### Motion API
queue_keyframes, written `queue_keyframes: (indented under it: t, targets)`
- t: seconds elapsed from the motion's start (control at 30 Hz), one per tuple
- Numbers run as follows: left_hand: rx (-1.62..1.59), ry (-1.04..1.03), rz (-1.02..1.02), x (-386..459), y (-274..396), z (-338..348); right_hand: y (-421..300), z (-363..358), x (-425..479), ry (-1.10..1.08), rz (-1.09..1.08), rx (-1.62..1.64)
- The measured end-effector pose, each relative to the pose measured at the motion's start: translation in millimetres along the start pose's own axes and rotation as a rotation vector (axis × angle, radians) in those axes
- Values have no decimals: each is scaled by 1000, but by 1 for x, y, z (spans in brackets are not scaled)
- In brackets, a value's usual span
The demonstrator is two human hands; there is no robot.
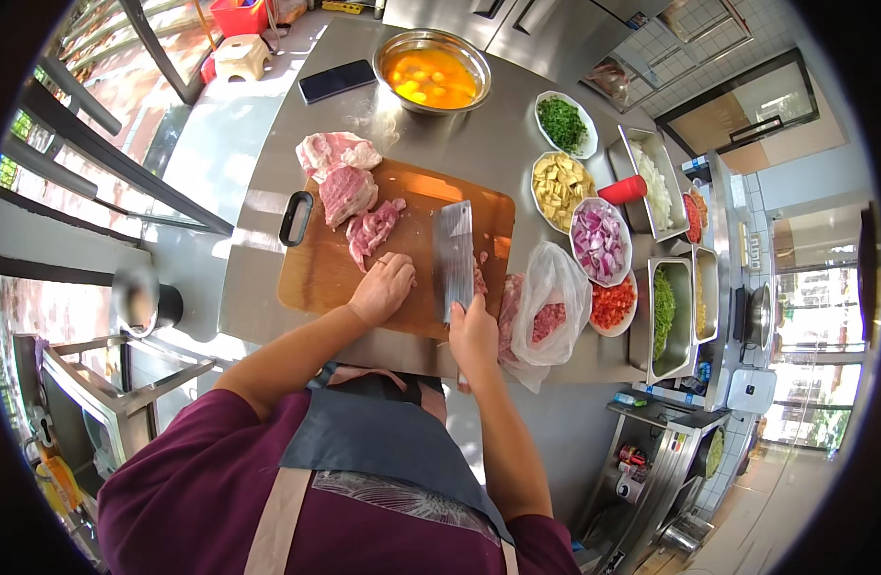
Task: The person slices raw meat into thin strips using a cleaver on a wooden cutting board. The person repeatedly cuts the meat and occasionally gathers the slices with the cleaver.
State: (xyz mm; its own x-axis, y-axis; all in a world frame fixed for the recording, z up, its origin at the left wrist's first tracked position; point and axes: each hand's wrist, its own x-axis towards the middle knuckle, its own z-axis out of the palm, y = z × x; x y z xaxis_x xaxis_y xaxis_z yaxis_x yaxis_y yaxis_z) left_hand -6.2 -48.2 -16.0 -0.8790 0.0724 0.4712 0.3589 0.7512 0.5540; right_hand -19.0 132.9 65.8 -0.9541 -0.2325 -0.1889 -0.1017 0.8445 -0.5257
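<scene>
My right hand grips the handle of a wide metal cleaver, whose blade is over the right part of a wooden cutting board. Small pieces of cut meat lie just right of the blade. My left hand rests near the board's front edge with its fingers curled; a bit of meat shows at the fingertips. Beyond it lies a strip of raw meat, with larger chunks of raw meat at the board's far left corner. A plastic bag with minced meat stands right of the board.
Along the right are plates of chopped red onion, yellowish chunks, red pepper and green herbs, plus metal trays. A steel bowl of cracked eggs and a phone are at the back.
</scene>
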Motion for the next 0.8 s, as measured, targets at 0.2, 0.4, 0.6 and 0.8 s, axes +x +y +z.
queue_keyframes:
  t: [0.2,0.4,0.6,0.8]
  targets:
    - [227,186,-81,16,-15,-35,-12,-17,-38,-178,-89,-98]
    - [562,-75,-203,36,-35,-42,12,-16,-26,-17,-86,-238]
    - [-172,29,-614,49,-27,-50,40,-31,-40,-147,-105,44]
    - [-870,188,-671,62,-19,-43,61,-33,-32,-98,-122,155]
